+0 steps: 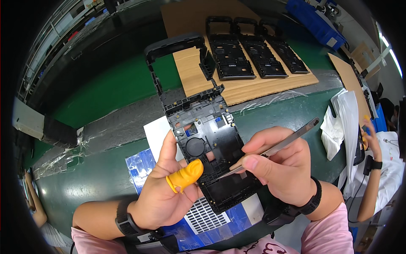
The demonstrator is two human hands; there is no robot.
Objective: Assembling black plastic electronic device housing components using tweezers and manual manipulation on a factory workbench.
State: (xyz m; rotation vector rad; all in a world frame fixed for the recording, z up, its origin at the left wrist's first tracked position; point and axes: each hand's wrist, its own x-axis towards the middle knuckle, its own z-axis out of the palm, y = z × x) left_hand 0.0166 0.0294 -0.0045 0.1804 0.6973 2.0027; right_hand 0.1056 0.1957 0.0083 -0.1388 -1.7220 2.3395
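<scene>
A black plastic device housing [218, 137] with an open frame at its far end is held tilted in front of me. My left hand [165, 190] grips it from the left and underneath, its thumb in a yellow finger cot [186, 175] pressed on the near left edge. Between the thumb and fingers of my right hand [281, 165] is a pair of metal tweezers [292, 137]. Their tips point into the lower part of the housing, near a slot; whether they pinch anything is too small to tell.
Three similar black housings [264, 55] lie on cardboard [292, 84] at the back. Under my hands are a blue taped pad [139, 167] and a white sheet with a dark grid [207, 216]. White bags [338, 122] sit at the right; a co-worker's arm [370, 182] is beyond.
</scene>
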